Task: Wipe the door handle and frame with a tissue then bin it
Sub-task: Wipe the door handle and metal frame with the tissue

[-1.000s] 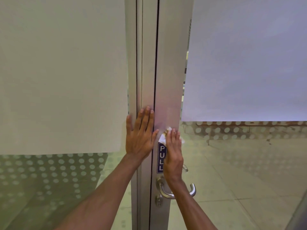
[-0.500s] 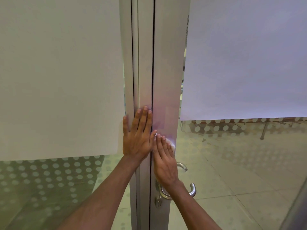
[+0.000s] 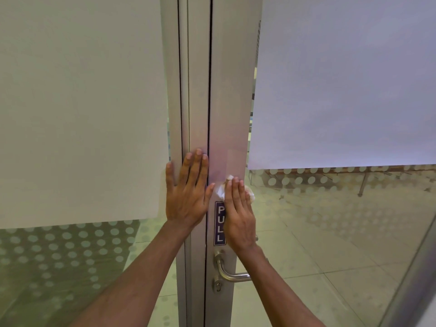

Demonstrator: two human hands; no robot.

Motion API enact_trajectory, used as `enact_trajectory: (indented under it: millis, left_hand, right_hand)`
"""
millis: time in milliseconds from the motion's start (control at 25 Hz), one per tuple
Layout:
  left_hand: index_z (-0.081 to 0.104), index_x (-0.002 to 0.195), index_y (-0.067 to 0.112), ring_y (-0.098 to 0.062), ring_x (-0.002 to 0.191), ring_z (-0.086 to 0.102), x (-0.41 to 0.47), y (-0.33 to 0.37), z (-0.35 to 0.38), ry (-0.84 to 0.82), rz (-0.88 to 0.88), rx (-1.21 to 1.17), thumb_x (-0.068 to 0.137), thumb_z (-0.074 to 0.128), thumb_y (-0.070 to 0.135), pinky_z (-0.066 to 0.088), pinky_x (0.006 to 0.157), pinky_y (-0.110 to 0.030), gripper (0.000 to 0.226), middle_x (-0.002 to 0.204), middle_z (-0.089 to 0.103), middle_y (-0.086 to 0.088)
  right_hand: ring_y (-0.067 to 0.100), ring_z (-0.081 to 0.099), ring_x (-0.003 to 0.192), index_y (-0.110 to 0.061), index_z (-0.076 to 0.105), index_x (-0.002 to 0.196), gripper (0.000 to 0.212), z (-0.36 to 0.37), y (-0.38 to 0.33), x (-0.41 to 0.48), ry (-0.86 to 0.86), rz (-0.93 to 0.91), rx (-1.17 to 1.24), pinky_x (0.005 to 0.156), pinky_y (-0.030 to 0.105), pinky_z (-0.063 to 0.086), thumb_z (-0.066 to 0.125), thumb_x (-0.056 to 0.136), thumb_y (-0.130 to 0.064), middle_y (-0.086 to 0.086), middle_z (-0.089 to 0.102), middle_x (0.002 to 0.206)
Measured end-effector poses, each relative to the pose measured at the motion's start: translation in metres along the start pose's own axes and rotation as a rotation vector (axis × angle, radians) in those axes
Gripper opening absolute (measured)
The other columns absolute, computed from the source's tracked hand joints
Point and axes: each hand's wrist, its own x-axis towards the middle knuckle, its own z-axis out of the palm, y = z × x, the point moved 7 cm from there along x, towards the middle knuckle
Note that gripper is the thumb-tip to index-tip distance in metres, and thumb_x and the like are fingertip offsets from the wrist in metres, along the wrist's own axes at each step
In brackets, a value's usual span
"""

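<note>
Tissue (image 3: 219, 190) mostly under right hand (image 3: 238, 217)

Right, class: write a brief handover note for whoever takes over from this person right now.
Left hand: flat on the frame, holding nothing.
Right hand: straight fingers press the tissue on the door stile, just above the PULL sign.
Door handle: below the right hand, not touched.
Done: wiping is at the stile; how much is wiped, cannot tell.
Left: finish frame, wipe handle, bin tissue; no bin in view.

The right hand (image 3: 239, 212) presses a white tissue (image 3: 220, 188) flat against the door frame (image 3: 232, 102); the left hand (image 3: 186, 197) rests beside.
</note>
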Motion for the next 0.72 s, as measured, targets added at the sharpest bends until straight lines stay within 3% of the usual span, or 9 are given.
enact_trajectory:
  millis: [80, 200, 320, 400, 560, 720]
  left_hand:
    - [0.001, 0.158, 0.010, -0.021, 0.154, -0.007, 0.000, 0.000, 0.000, -0.003, -0.004, 0.007, 0.106, 0.013, 0.048, -0.009, 0.122, -0.053, 0.066, 0.166, -0.006, -0.005]
    - [0.001, 0.158, 0.010, -0.022, 0.153, -0.008, 0.000, 0.001, -0.001, 0.003, 0.008, 0.027, 0.106, 0.013, 0.048, -0.009, 0.122, -0.053, 0.065, 0.166, -0.008, -0.005]
    - [0.002, 0.158, 0.011, -0.022, 0.154, -0.007, 0.000, 0.000, -0.001, 0.006, 0.006, 0.028, 0.106, 0.013, 0.046, -0.009, 0.122, -0.053, 0.064, 0.166, -0.007, -0.006]
    - [0.002, 0.158, 0.010, -0.022, 0.154, -0.006, 0.000, 0.000, -0.002, 0.008, 0.004, 0.027, 0.106, 0.014, 0.047, -0.009, 0.122, -0.053, 0.065, 0.166, -0.006, -0.006]
    - [-0.001, 0.158, 0.011, -0.021, 0.154, -0.007, 0.000, 0.000, -0.001, 0.004, -0.006, 0.020, 0.106, 0.014, 0.048, -0.009, 0.122, -0.052, 0.066, 0.166, -0.007, -0.005]
    - [0.000, 0.158, 0.011, -0.022, 0.154, -0.007, 0.000, 0.000, -0.001, 0.008, 0.001, 0.032, 0.106, 0.013, 0.047, -0.010, 0.122, -0.052, 0.065, 0.166, -0.007, -0.005]
  right_hand:
    - [0.022, 0.004, 0.151, -0.004, 0.014, 0.151, 0.076, 0.003, -0.005, -0.002, -0.006, -0.009, 0.010, 0.124, 0.037, 0.005, 0.040, 0.082, 0.013, 0.013, 0.016, 0.159]
    - [0.020, 0.005, 0.151, -0.006, 0.019, 0.151, 0.080, 0.014, -0.008, -0.037, -0.163, -0.328, -0.080, 0.124, 0.035, 0.008, 0.046, 0.078, 0.014, 0.012, 0.020, 0.158]
    - [0.018, 0.010, 0.150, -0.008, 0.027, 0.151, 0.067, 0.004, 0.010, -0.054, -0.277, -0.574, -0.215, 0.122, 0.035, 0.014, 0.044, 0.087, 0.004, 0.008, 0.022, 0.159]
    - [0.018, 0.009, 0.150, -0.009, 0.023, 0.151, 0.067, -0.003, 0.014, -0.032, -0.250, -0.562, -0.248, 0.123, 0.034, 0.011, 0.044, 0.088, 0.002, 0.007, 0.016, 0.160]
    - [0.021, 0.005, 0.151, -0.007, 0.012, 0.152, 0.079, -0.007, 0.011, 0.014, -0.131, -0.343, -0.153, 0.124, 0.036, 0.007, 0.042, 0.081, 0.013, 0.009, 0.010, 0.161]
    - [0.020, -0.005, 0.150, -0.005, 0.013, 0.151, 0.075, 0.010, 0.013, -0.048, -0.249, -0.438, -0.217, 0.124, 0.034, 0.000, 0.034, 0.081, 0.009, 0.008, -0.012, 0.163]
